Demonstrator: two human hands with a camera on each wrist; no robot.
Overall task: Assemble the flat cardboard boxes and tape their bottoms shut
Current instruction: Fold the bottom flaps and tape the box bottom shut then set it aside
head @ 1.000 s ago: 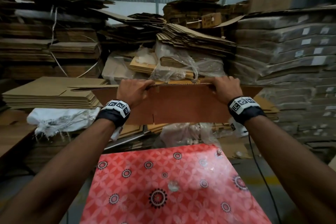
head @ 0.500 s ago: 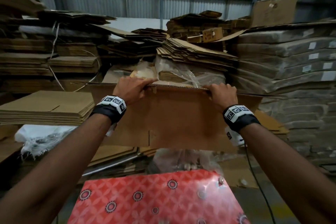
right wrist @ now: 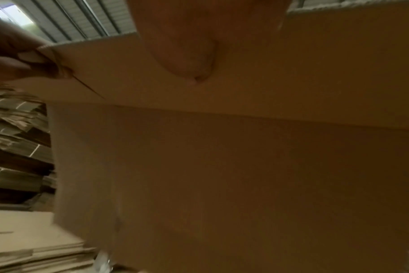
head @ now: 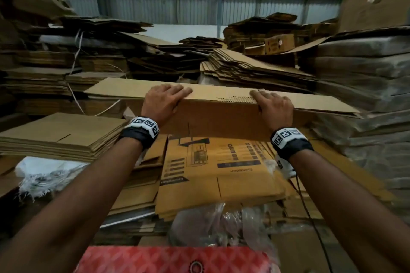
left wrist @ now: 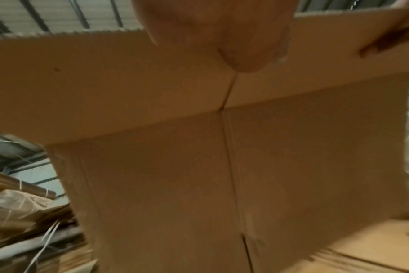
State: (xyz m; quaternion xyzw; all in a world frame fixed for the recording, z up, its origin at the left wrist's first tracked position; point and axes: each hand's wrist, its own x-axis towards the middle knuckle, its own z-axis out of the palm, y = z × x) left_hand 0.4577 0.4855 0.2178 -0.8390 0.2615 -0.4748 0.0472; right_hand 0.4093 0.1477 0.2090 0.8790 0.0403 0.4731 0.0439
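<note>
Head view: the left hand (head: 165,101) and right hand (head: 274,104) each grasp the top edge of a flat cardboard box (head: 221,122), fingers laid over its upper panel, thumbs hidden on the near face. The box is held up in the air in front of the person, above a pile of printed flattened cartons (head: 213,173). Its lower part is cut off from sight by the arms and its own fold; the top panel runs wide to left and right, plain brown, with corrugated flutes showing at the edge near the right hand. A stack of plain flat boxes (head: 60,133) lies to the left, a red patterned surface (head: 173,259) is cropped at the bottom edge

Left wrist view: blurred. The thumb (left wrist: 222,37) presses the near face of the box, beside a slit between 2 flaps; a horizontal crease runs below. The other hand shows dimly at the upper right corner

Right wrist view: also blurred and dim. The thumb (right wrist: 182,46) lies on the cardboard face above a fold line; the left hand grips the edge at the far left
</note>
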